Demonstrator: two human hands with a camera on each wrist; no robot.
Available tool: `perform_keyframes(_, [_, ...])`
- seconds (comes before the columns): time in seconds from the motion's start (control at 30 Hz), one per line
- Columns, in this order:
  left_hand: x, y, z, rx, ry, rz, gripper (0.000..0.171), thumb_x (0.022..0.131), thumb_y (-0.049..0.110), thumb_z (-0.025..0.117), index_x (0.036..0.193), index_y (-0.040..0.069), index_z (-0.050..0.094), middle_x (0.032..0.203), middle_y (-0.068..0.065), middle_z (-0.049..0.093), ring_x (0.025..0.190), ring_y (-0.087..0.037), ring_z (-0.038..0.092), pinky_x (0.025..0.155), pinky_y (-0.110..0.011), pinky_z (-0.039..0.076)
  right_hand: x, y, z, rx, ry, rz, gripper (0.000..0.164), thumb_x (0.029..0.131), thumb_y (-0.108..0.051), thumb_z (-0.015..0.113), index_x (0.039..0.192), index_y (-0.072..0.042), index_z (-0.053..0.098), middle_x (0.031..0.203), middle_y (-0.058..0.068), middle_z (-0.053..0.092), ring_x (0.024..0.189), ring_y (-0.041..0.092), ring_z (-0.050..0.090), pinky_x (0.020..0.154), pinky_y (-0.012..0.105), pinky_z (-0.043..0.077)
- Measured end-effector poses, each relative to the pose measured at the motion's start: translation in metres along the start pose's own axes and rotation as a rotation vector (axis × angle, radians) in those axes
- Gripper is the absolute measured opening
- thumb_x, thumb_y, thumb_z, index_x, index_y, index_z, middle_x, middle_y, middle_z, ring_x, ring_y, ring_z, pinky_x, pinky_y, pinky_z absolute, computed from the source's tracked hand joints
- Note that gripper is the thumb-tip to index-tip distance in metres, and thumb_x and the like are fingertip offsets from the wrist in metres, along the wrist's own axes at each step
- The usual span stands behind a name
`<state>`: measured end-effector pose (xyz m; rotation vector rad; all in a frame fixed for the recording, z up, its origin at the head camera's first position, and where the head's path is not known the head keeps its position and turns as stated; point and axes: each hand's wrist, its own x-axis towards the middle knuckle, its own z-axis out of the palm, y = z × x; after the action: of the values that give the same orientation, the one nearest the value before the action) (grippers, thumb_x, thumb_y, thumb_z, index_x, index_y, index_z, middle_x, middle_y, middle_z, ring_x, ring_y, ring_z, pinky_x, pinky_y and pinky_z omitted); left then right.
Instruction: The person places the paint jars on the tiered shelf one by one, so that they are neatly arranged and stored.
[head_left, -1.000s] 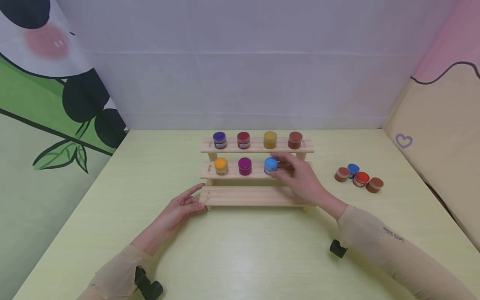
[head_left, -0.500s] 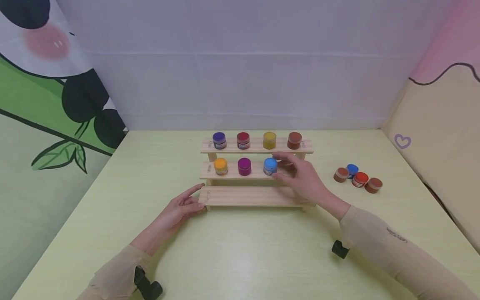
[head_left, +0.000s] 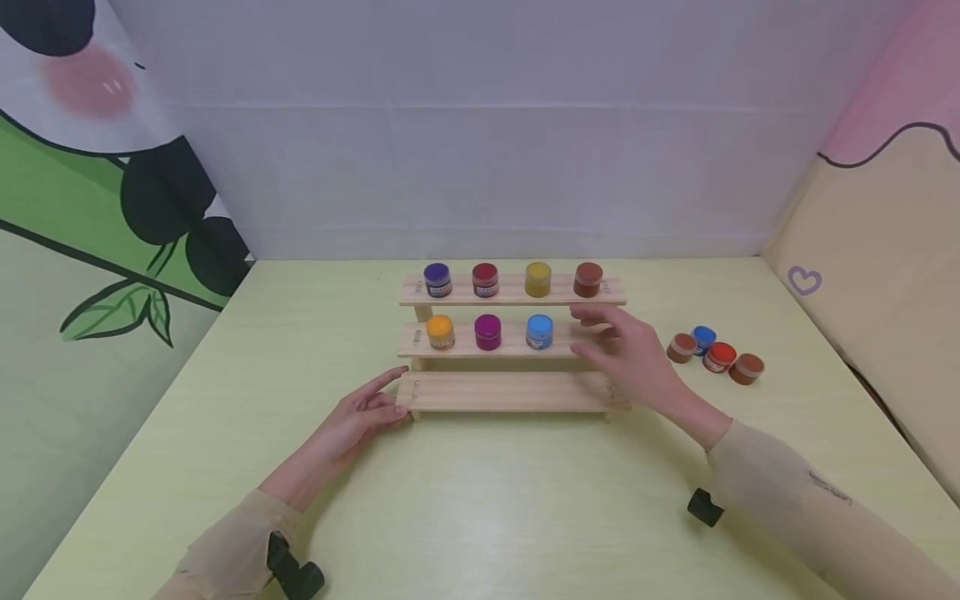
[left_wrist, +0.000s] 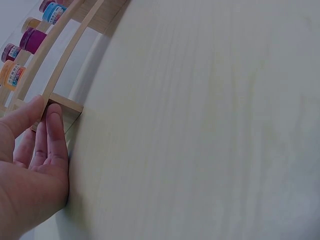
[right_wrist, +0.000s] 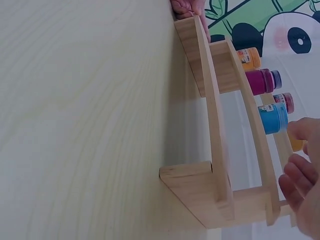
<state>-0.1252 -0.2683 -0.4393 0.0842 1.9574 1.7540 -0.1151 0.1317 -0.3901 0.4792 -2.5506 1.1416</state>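
Note:
A three-step wooden display rack (head_left: 495, 392) stands on the table. At its left end my left hand (head_left: 352, 429) grips the lowest step, thumb and fingers on the wood in the left wrist view. On the middle step sit an orange paint jar (head_left: 440, 332), a purple paint jar (head_left: 487, 332) and a light blue paint jar (head_left: 539, 332). Just right of the light blue jar, my right hand (head_left: 633, 354) hovers with parted fingers, holding nothing. The top step carries a dark blue jar (head_left: 437, 280), a red jar (head_left: 485, 280), a yellow jar (head_left: 537, 279) and a brown jar (head_left: 588, 279).
Right of the rack, a loose cluster lies on the table: a brown jar (head_left: 682, 348), a blue jar (head_left: 703, 340), a red jar (head_left: 719, 357) and another brown jar (head_left: 746, 368). A pale curtain (head_left: 510, 167) hangs behind the table.
My right hand has let go of the light blue jar and moved right, leaving the jar on the middle step. The left hand keeps its place on the rack.

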Motion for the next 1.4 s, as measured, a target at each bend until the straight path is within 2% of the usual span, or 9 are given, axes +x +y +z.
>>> perform_keyframes(0.27, [0.0, 0.0, 0.0, -0.001, -0.003, 0.002, 0.071, 0.096, 0.015, 0.063, 0.157, 0.019, 0.026, 0.096, 0.009, 0.066, 0.093, -0.004, 0.064, 0.089, -0.017, 0.05, -0.011, 0.011, -0.019, -0.049, 0.068, -0.038, 0.048, 0.087, -0.015, 0.076, 0.132, -0.017, 0.06, 0.125, 0.005, 0.068, 0.113, 0.018, 0.062, 0.085, 0.02, 0.052])
perform_keyframes(0.43, [0.0, 0.0, -0.001, 0.003, -0.004, 0.003, 0.071, 0.096, 0.014, 0.063, 0.157, 0.019, 0.026, 0.096, 0.009, 0.065, 0.093, -0.004, 0.063, 0.089, -0.017, 0.05, -0.017, 0.023, -0.03, -0.099, 0.12, -0.064, 0.047, 0.086, -0.013, 0.077, 0.131, -0.016, 0.061, 0.124, 0.004, 0.068, 0.11, 0.017, 0.061, 0.085, 0.012, 0.047])
perform_keyframes(0.53, [0.001, -0.001, -0.001, 0.007, -0.003, 0.003, 0.071, 0.096, 0.015, 0.063, 0.157, 0.019, 0.027, 0.097, 0.009, 0.065, 0.094, -0.004, 0.063, 0.09, -0.017, 0.05, -0.019, 0.032, -0.038, -0.182, 0.126, -0.1, 0.047, 0.085, -0.011, 0.077, 0.129, -0.013, 0.062, 0.122, 0.006, 0.069, 0.106, 0.019, 0.06, 0.075, 0.015, 0.048])
perform_keyframes(0.67, [0.003, -0.003, 0.0, 0.012, 0.008, -0.008, 0.071, 0.095, 0.016, 0.064, 0.157, 0.02, 0.028, 0.097, 0.009, 0.066, 0.095, -0.005, 0.063, 0.09, -0.017, 0.049, -0.022, 0.042, -0.049, -0.295, 0.084, -0.118, 0.047, 0.085, -0.012, 0.076, 0.13, -0.012, 0.062, 0.122, 0.007, 0.067, 0.091, 0.014, 0.05, 0.062, 0.024, 0.042])
perform_keyframes(0.77, [0.003, -0.003, 0.0, 0.008, 0.019, -0.014, 0.071, 0.095, 0.016, 0.065, 0.156, 0.02, 0.029, 0.096, 0.009, 0.066, 0.095, -0.005, 0.064, 0.09, -0.017, 0.05, -0.023, 0.049, -0.057, -0.317, 0.054, -0.105, 0.046, 0.086, -0.012, 0.075, 0.13, -0.012, 0.061, 0.122, 0.007, 0.066, 0.094, 0.016, 0.048, 0.073, 0.031, 0.043])
perform_keyframes(0.9, [0.003, -0.003, -0.001, 0.009, 0.016, -0.01, 0.072, 0.095, 0.016, 0.065, 0.157, 0.02, 0.028, 0.096, 0.009, 0.066, 0.094, -0.004, 0.064, 0.09, -0.017, 0.05, -0.025, 0.059, -0.067, -0.306, 0.033, -0.091, 0.045, 0.086, -0.012, 0.076, 0.129, -0.01, 0.063, 0.123, 0.01, 0.066, 0.112, 0.029, 0.053, 0.089, 0.045, 0.04])
perform_keyframes(1.03, [0.003, -0.003, -0.001, 0.009, 0.017, -0.012, 0.072, 0.095, 0.016, 0.065, 0.157, 0.021, 0.028, 0.097, 0.009, 0.066, 0.095, -0.004, 0.064, 0.09, -0.017, 0.05, -0.027, 0.072, -0.075, -0.307, 0.006, -0.071, 0.046, 0.085, -0.015, 0.076, 0.13, -0.012, 0.063, 0.126, 0.012, 0.066, 0.117, 0.032, 0.051, 0.096, 0.054, 0.036])
perform_keyframes(1.3, [0.004, -0.004, 0.0, 0.011, 0.018, -0.015, 0.072, 0.095, 0.016, 0.065, 0.156, 0.021, 0.029, 0.099, 0.008, 0.066, 0.096, -0.005, 0.064, 0.09, -0.017, 0.05, -0.03, 0.094, -0.083, -0.37, -0.022, -0.099, 0.05, 0.082, -0.019, 0.079, 0.13, -0.015, 0.064, 0.118, 0.015, 0.07, 0.109, 0.038, 0.053, 0.089, 0.06, 0.036])
perform_keyframes(1.4, [0.004, -0.005, -0.001, 0.009, 0.016, -0.015, 0.072, 0.095, 0.017, 0.065, 0.156, 0.022, 0.029, 0.1, 0.008, 0.066, 0.096, -0.005, 0.064, 0.09, -0.017, 0.05, -0.032, 0.099, -0.085, -0.404, -0.039, -0.08, 0.053, 0.081, -0.021, 0.08, 0.131, -0.016, 0.063, 0.113, 0.013, 0.071, 0.107, 0.039, 0.052, 0.086, 0.06, 0.035])
